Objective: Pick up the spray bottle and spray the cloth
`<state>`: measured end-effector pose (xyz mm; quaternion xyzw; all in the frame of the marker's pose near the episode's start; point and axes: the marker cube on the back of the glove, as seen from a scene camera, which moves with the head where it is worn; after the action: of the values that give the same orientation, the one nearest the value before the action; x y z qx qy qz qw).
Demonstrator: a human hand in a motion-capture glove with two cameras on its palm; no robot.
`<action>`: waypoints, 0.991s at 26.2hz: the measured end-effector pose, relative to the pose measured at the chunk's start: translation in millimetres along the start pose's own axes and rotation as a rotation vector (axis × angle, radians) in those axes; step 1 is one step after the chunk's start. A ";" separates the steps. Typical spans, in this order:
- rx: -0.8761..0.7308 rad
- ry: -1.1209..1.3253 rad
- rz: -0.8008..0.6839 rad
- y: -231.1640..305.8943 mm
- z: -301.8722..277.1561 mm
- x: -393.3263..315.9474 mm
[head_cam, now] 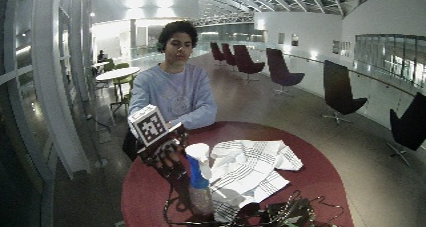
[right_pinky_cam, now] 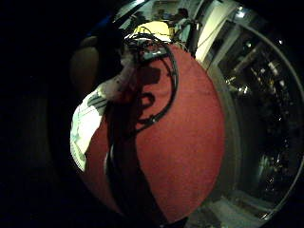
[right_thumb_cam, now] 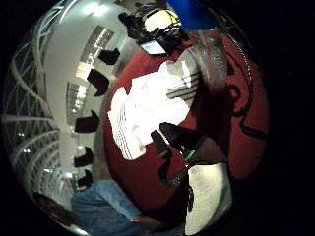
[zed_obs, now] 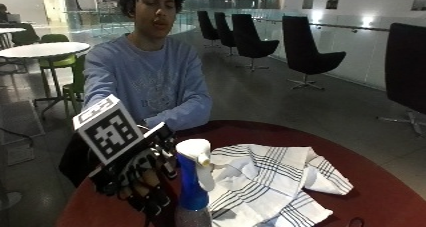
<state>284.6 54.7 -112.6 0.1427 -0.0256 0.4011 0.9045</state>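
A spray bottle (zed_obs: 194, 179) with a blue neck, white trigger head and clear body stands upright on the round red tabletop (zed_obs: 373, 187), touching the crumpled white black-striped cloth (zed_obs: 269, 179), just beside the gloved right hand (zed_obs: 143, 179), whose loosely curled fingers hover by it, gripping nothing.

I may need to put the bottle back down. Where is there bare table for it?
Bare red table lies beyond the checked cloth, and a strip between cloth and sleeve. It is crowded around the spray bottle, with the gloved right hand alongside and cables at the near edge.
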 end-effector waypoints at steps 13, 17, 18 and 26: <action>0.086 -0.670 0.235 -79.2 40.7 -4.0; 0.145 -0.727 0.237 -82.3 53.6 -6.2; 0.159 -0.733 0.235 -82.4 55.1 -6.9; 0.267 -0.745 0.164 -77.6 50.4 -7.1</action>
<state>340.1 -13.8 -84.0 0.3919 -0.3108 0.3927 0.7717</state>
